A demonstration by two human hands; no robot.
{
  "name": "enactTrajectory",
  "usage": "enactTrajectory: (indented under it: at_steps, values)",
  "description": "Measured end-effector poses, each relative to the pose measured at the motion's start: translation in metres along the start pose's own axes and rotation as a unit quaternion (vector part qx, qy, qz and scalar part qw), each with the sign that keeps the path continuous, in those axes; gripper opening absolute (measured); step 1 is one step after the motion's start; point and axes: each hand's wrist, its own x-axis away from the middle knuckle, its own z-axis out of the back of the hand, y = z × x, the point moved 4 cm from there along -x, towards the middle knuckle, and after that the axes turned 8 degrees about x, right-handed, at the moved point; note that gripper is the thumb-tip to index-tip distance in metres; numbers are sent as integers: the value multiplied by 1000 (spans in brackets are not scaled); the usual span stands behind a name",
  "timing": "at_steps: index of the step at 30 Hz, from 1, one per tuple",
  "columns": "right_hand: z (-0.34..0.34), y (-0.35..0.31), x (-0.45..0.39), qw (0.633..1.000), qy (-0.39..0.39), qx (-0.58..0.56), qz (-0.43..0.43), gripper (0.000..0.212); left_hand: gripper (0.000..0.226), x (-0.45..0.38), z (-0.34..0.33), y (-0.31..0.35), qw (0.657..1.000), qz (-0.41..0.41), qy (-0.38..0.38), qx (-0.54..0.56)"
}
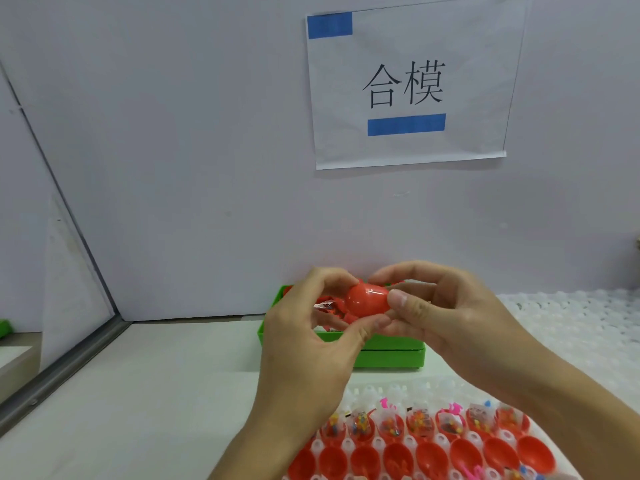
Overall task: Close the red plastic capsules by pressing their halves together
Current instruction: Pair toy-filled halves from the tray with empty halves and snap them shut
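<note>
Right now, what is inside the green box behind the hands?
Red pieces fill the green box. Both hands and the red capsule cover most of it.

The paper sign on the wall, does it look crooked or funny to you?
Yes. The paper sign hangs tilted, its left side higher than its right, and its bottom edge curls off the wall. Otherwise nothing looks odd.

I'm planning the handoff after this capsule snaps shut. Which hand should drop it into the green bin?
Probably the left hand: it cups the red capsule from below, directly over the green bin. The right hand only pinches the capsule's end.
</note>
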Motion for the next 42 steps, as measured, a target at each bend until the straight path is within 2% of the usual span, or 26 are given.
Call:
enactTrajectory:
  at_steps: [6, 9, 11, 13, 14, 16, 18, 21, 26, 30, 32, 34, 36, 39, 42]
  values:
    - [3, 2, -1, 999, 26, 41, 11, 26, 38, 2, -2, 3, 997, -34, -19, -74]
    - [3, 3, -2, 998, 41, 48, 5, 26, 32, 2, -3, 3, 988, -79, -25, -129]
    - [2, 3, -3, 998, 43, 40, 1, 34, 25, 2, -1, 1, 991, -61, -13, -118]
    - [2, 2, -4, 999, 48, 1, -8, 42, 19, 2, -1, -4, 1000, 21, 7, -12]
    - [3, 1, -4, 998, 51, -17, -13, 43, 24, 1, -1, -7, 993, 86, 23, 73]
    - [4, 1, -4, 998, 60, -33, -17, 44, 39, 1, -7, -16, 942, 217, 38, 254]
    - [5, 1, -4, 997, 65, -34, -21, 43, 42, 2, -12, -18, 883, 285, 40, 372]
    - [6, 3, -4, 996, 72, -33, -28, 39, 43, 3, -16, -19, 838, 319, 46, 440]
    - [7, 3, -3, 996, 87, -14, -30, 29, 45, 3, -16, -23, 822, 330, 39, 463]
    - [8, 5, -1, 992, 98, 64, -38, 3, 41, 3, -13, -26, 838, 323, 61, 436]
    - [7, 9, -1, 987, 100, 105, -63, 7, 38, 3, -9, -27, 881, 288, 82, 366]
    - [1, 12, 0, 986, 82, 113, -90, 11, 31, 4, -4, -27, 938, 233, 91, 238]
    - [-6, 13, 1, 988, 54, 97, -103, 17, 28, 5, -2, -24, 973, 170, 97, 123]
    - [-11, 12, 2, 988, 51, 109, -96, 21, 34, 5, -3, -18, 991, 96, 85, 36]
    - [-6, 11, 2, 982, 62, 163, -77, 18, 37, 6, -9, -10, 999, 43, 22, -15]
